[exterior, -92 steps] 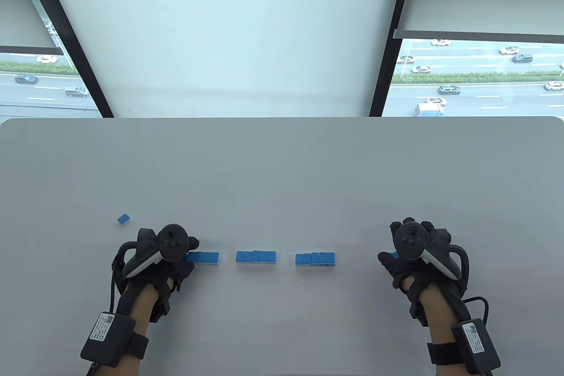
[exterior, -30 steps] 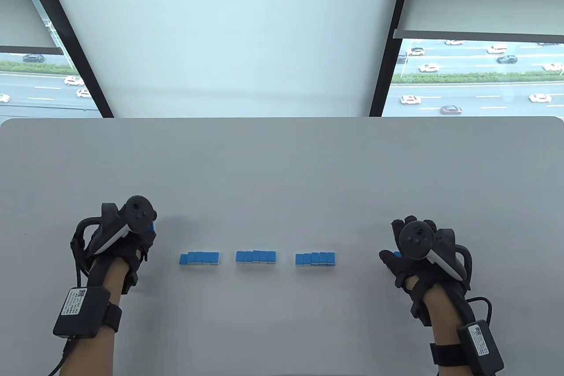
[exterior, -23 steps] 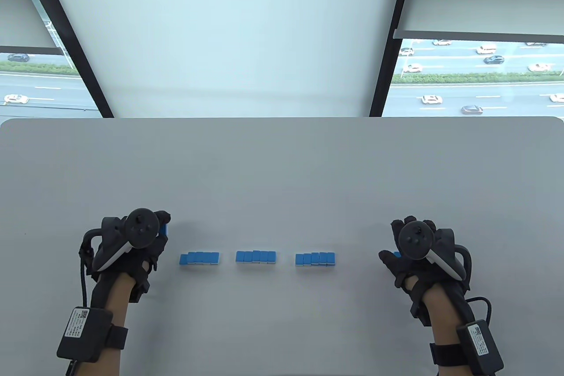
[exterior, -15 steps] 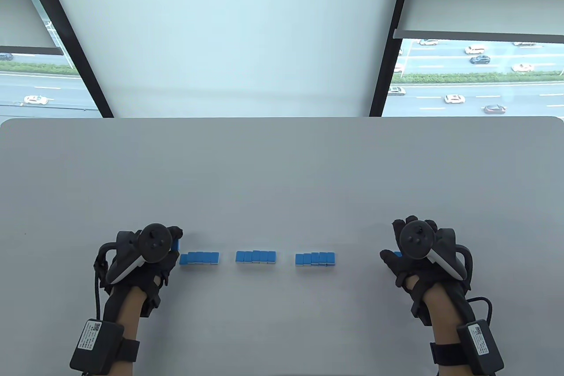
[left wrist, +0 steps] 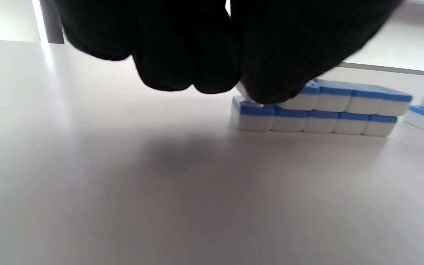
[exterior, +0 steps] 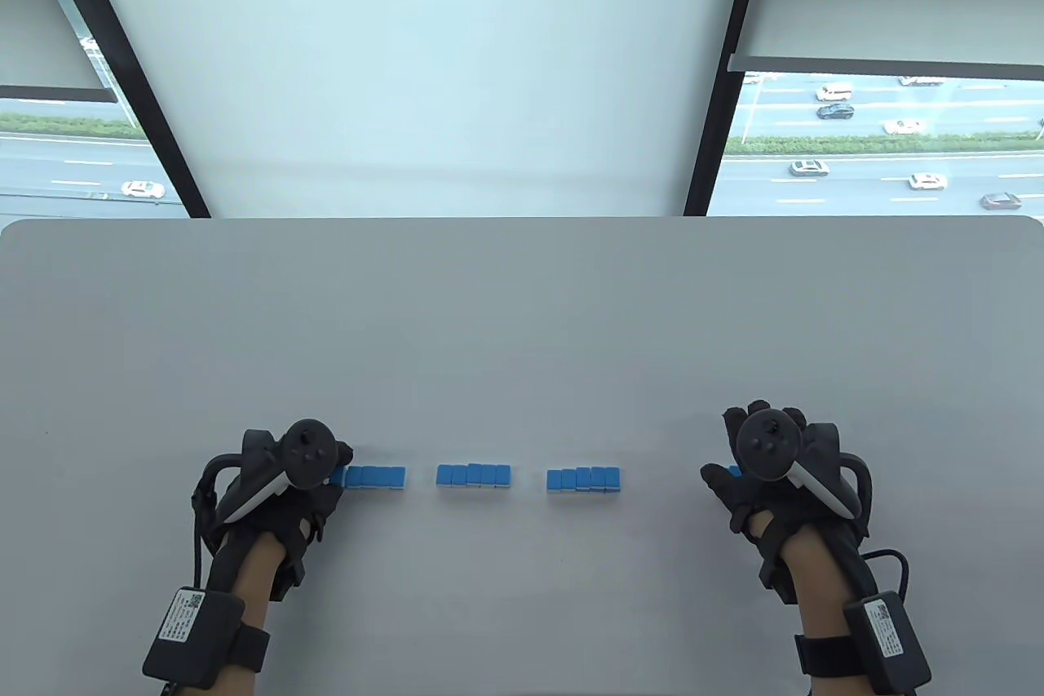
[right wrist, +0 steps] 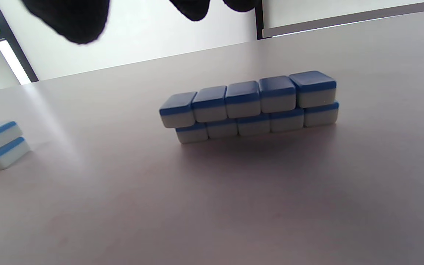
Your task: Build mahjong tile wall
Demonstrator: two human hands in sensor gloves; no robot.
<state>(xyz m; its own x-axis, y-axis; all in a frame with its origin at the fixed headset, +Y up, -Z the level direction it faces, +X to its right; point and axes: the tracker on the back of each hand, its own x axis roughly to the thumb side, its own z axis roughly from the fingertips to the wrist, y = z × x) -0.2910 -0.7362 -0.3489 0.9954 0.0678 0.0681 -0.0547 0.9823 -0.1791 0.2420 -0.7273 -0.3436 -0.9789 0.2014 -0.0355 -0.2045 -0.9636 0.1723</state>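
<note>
Left hand [exterior: 281, 484] pinches a tile [left wrist: 242, 92] over the left stack's [exterior: 373, 476] end — tight grip. Right hand [exterior: 763, 472] grips a blue tile [exterior: 735, 471] on the tabletop [exterior: 522, 304].

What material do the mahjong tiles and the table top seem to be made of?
Mahjong tiles: probably hard plastic in two layers, blue over white, smooth with rounded edges and a soft sheen. Table: pale grey, smooth, likely laminate; it shows faint glare and no grain.

Bare table [exterior: 522, 321] beyond three tile stacks [exterior: 473, 476]; narrow gaps part them, hands flank the row
</note>
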